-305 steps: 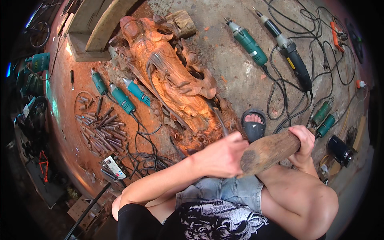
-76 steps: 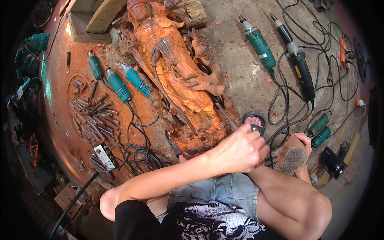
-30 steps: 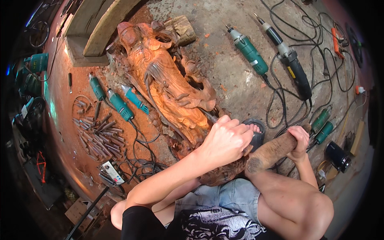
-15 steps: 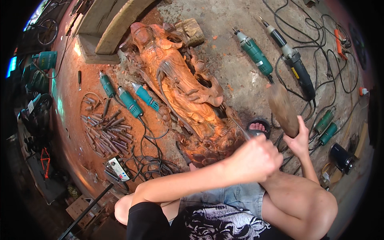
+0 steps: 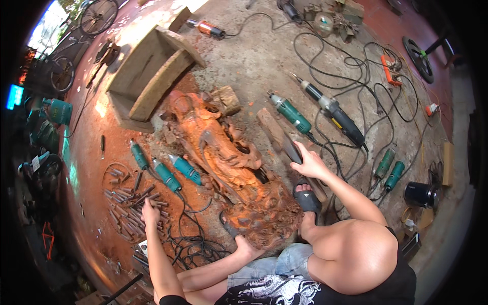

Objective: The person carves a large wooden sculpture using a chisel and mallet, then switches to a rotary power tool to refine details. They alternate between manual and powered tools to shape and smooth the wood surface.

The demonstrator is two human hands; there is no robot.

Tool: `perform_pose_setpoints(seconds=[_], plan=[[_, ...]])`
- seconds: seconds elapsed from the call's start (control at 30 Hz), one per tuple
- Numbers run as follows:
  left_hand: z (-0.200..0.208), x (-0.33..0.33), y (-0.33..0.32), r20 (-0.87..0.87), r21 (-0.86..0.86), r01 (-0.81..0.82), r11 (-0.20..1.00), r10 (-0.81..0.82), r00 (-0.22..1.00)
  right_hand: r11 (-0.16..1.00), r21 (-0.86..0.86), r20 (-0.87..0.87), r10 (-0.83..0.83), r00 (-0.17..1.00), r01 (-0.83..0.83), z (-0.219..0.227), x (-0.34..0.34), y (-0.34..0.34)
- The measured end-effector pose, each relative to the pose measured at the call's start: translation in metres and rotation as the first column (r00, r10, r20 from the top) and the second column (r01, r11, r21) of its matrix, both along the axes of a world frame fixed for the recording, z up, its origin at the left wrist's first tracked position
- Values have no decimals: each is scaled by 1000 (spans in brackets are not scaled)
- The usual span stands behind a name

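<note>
A carved wooden figure (image 5: 218, 157), reddish-orange with a robed body and an intricate base, lies on the floor between my feet. My left hand (image 5: 150, 212) reaches down to a pile of chisels (image 5: 129, 221) at the left. Its fingers are closed among them; whether one is in their grasp is hidden. To the right of the carving, my right hand (image 5: 311, 163) grips the dark narrow end of a wooden mallet (image 5: 274, 129), whose thicker end points away from me, low over the floor.
Green die grinders (image 5: 166, 175) lie left of the carving, with tangled black cables (image 5: 195, 246) nearer me. Farther right are a green grinder (image 5: 292, 114), a black power tool (image 5: 343, 122) and an orange power strip (image 5: 390, 70). A wooden stand (image 5: 147, 76) stands beyond.
My left hand has moved from beside the carving's base, where it held a thin chisel, to the chisel pile. The right hand has lowered the mallet leftward and away from me. The view has shifted.
</note>
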State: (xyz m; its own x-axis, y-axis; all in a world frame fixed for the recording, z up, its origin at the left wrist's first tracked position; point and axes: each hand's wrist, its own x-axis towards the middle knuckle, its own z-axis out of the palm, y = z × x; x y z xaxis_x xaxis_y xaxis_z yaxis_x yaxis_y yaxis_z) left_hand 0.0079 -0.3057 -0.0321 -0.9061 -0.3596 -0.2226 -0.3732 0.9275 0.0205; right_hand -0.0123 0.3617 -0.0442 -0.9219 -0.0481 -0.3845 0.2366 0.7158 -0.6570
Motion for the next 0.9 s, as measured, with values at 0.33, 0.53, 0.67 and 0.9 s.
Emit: perform_pose_setpoints(seconds=[0.33, 0.53, 0.67, 0.9], plan=[[-28, 96, -103, 129, -391, -159, 907, 225, 966, 881, 444, -132, 243, 961, -161, -16, -11, -12], [14, -66, 8, -354, 365, -288, 885, 418, 837, 970, 228, -342, 165, 925, -89, -18, -32, 21], [-38, -116, 131, -69, 565, -284, 774, 387, 919, 994, 55, -241, 109, 964, -98, 31, -11, 14], [-58, -131, 211, -4, 411, -404, 817, 445, 896, 984, 175, -154, 45, 987, -17, 168, 51, 88]])
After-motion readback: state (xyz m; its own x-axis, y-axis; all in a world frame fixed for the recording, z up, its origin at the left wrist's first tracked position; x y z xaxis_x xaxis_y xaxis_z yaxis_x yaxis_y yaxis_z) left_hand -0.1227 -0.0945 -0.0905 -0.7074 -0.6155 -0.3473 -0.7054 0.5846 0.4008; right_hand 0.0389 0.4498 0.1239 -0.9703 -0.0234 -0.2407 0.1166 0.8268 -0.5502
